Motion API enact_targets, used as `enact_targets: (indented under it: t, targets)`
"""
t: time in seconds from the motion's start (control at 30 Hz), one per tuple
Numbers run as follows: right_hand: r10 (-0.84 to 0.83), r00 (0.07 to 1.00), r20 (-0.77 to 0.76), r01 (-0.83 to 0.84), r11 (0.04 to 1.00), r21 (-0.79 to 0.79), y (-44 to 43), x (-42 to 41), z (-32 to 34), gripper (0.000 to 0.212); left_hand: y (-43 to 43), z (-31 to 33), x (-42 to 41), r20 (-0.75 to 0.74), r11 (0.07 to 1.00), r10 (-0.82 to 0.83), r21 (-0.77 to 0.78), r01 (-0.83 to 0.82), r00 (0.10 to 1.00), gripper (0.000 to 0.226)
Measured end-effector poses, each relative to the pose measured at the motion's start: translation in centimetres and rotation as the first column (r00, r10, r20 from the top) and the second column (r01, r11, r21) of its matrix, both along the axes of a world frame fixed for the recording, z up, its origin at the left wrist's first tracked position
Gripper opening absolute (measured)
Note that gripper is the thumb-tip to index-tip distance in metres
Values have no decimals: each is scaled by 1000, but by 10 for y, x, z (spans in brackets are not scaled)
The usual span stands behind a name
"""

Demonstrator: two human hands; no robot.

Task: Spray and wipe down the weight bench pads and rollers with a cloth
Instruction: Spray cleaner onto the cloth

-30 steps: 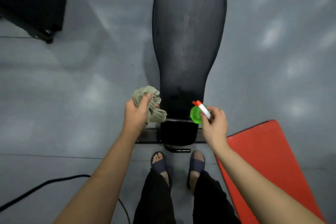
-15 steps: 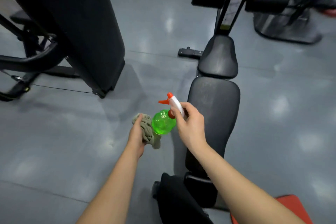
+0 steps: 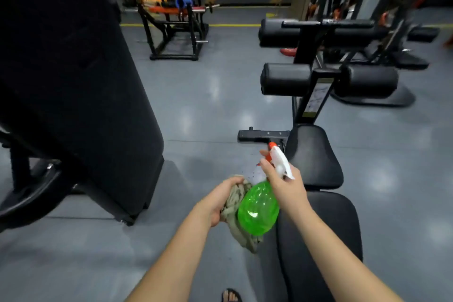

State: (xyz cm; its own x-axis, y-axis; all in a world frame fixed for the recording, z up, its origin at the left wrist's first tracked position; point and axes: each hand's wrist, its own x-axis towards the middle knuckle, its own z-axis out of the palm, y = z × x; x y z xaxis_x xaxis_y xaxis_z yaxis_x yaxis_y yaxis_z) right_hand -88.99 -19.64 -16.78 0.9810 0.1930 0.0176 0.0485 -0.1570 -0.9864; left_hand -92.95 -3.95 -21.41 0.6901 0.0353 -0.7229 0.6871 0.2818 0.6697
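Green spray bottle (image 3: 258, 208) at lower centre, neck gripped by the curled right hand (image 3: 285, 187), stands lengthwise up-frame, nozzle topmost, its body half hiding the bunched cloth (image 3: 235, 197) the left hand (image 3: 219, 200) clutches beside the bench pad (image 3: 323, 223).

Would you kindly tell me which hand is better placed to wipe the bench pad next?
Left, probably. The left hand grips the cloth right beside the bench pad, while the right hand is busy holding the spray bottle.
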Motion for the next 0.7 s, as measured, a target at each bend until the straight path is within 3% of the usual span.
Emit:
enact_targets:
  t: [0.03, 0.1, 0.2, 0.4, 0.53, 0.7]
  targets:
    - [-43, 999, -20, 44, 997, 65, 12, 19, 4, 10, 12, 8, 25, 34, 1000, 0, 14, -1, 999, 35]
    - [-119, 993, -27, 122, 982, 144, 38, 51, 13, 31, 36, 20, 68, 106, 998, 49, 43, -54, 993, 48]
    - [-245, 967, 62, 241, 968, 72, 73, 88, 18, 42, 79, 33, 116, 163, 988, 147, 22, -153, 976, 47]
    - [-372, 928, -16, 372, 928, -4, 111, 161, 38, 24, 159, 47, 210, 246, 987, 150, 12, -158, 958, 44]
    - [-469, 882, 37, 470, 876, -108, 146, 184, 35, 10, 177, 59, 262, 313, 995, 95, 8, -103, 945, 35]
    - [-580, 814, -27, 572, 810, -133, 182, 216, 34, 31, 192, 82, 320, 408, 994, -110, 72, 88, 906, 45]
